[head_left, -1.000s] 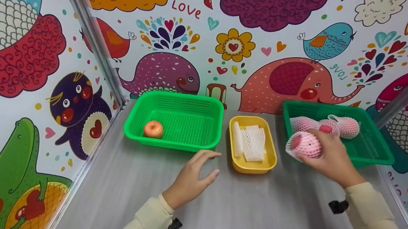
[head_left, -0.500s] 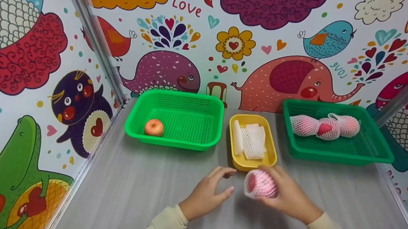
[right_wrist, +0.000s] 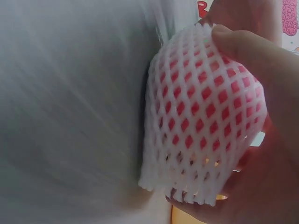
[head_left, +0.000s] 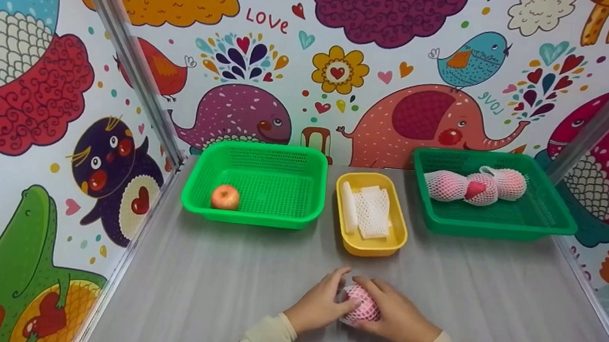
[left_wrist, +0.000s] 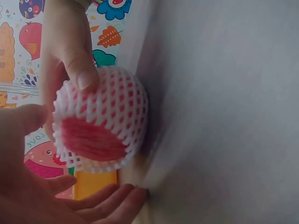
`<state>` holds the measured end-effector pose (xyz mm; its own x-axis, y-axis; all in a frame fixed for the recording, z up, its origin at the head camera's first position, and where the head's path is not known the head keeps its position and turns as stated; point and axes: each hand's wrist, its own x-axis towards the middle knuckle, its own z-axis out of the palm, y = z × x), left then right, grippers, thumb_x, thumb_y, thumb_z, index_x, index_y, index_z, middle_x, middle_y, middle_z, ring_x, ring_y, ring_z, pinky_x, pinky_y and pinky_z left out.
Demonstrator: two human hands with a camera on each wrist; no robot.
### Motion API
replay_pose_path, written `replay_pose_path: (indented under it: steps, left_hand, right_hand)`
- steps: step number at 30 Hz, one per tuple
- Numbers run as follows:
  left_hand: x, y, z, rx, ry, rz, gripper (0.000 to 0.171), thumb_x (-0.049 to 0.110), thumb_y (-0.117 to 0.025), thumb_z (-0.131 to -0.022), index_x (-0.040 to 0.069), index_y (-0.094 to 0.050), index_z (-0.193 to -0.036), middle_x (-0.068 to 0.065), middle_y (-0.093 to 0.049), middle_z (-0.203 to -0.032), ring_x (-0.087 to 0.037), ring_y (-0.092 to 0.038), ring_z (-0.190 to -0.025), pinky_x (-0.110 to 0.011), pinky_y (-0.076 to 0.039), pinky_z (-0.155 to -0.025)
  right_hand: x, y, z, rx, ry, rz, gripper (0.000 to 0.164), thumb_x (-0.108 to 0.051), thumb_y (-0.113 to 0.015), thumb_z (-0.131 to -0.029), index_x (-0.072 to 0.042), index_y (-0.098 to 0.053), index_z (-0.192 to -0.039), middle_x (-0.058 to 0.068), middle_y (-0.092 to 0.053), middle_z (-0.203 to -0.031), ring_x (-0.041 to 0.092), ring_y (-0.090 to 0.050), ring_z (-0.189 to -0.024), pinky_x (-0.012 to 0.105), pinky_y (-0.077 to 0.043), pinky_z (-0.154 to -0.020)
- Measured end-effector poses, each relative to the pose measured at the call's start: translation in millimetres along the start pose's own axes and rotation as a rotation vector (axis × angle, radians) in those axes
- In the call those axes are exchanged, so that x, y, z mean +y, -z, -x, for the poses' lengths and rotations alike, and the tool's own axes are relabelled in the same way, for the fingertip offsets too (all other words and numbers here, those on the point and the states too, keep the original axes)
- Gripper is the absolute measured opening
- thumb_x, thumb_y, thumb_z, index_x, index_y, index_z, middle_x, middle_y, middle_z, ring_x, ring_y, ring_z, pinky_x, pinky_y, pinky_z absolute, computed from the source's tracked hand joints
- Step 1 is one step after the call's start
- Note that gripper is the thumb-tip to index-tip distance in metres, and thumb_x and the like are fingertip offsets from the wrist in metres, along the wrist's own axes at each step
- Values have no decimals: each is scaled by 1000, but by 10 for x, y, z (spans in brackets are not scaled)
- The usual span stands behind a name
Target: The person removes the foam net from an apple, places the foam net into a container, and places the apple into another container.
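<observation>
My right hand (head_left: pixel 402 318) grips an apple in a white foam net (head_left: pixel 364 305) low over the grey table. In the right wrist view, its thumb lies along the netting (right_wrist: pixel 205 102), and one end of the net hangs loose beyond the fruit. My left hand (head_left: pixel 319 305) is at the apple's other side with fingers apart; its thumb overlaps the net in the head view. Streaky red skin shows through the net's opening (left_wrist: pixel 96 140) in the left wrist view, facing the spread left fingers (left_wrist: pixel 112 205).
A light green basket (head_left: pixel 256 219) at the back left holds one bare apple (head_left: pixel 225 197). The yellow basin (head_left: pixel 369 250) in the middle contains white foam nets (head_left: pixel 373 213). Three netted fruits (head_left: pixel 446 186) lie in the dark green basket (head_left: pixel 503 231) at the right. Patterned walls enclose the table.
The right hand has carried the netted apple from the dark green basket left and toward the person, to the table's front middle. The left hand has moved right and nearer to meet it.
</observation>
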<state>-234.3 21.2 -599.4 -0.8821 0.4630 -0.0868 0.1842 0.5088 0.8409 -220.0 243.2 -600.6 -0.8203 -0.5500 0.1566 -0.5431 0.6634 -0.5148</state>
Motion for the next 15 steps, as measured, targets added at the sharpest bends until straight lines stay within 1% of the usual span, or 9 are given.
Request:
replay_pose_path:
  steps: [4,6,8,11,13,15]
  left_hand:
    - [-30,-15,-11,-10,-8,-5,65,50,-65,-94,15,-46,-146,-10,-58,-133,-16,-58,-116,-41,-48,-99]
    - [-27,-18,-22,-18,-15,-16,61,50,-64,-95,15,-50,-143,-8,-59,-134,-16,-57,-118,-41,-47,-100]
    - [-16,-17,-29,-29,-7,-24,58,51,-64,-95,15,-54,-139,-6,-60,-133,-15,-57,-119,-41,-46,-101]
    - [3,-15,-38,-48,13,-36,54,53,-63,-94,16,-58,-134,-1,-63,-128,-14,-58,-117,-40,-47,-100]
    - [17,-14,-41,-57,22,-34,51,53,-64,-94,18,-60,-131,2,-65,-123,-12,-59,-113,-39,-48,-98]
    - [29,-15,-46,-60,20,-34,50,52,-65,-93,19,-61,-130,3,-65,-122,-12,-59,-112,-38,-48,-97]
  right_hand:
    - [0,13,37,-34,-29,-133,86,-51,-77,-85,-15,-39,-154,9,-53,-137,26,-56,-118,49,-51,-92]
    - [28,50,53,-45,-66,-212,83,-50,-73,-89,-13,-38,-154,12,-51,-140,29,-53,-123,52,-48,-95]
    - [70,88,62,-52,-121,-286,75,-48,-68,-94,-10,-41,-152,15,-51,-142,32,-51,-127,56,-44,-99]
    - [127,141,65,-67,-191,-357,66,-45,-63,-98,-5,-47,-147,15,-52,-143,35,-50,-129,58,-41,-103]
    - [151,167,62,-95,-219,-387,64,-44,-63,-98,-3,-50,-145,14,-53,-143,34,-51,-128,56,-42,-102]
    - [164,183,55,-119,-232,-386,65,-46,-64,-97,-1,-51,-144,13,-55,-140,31,-55,-124,52,-45,-99]
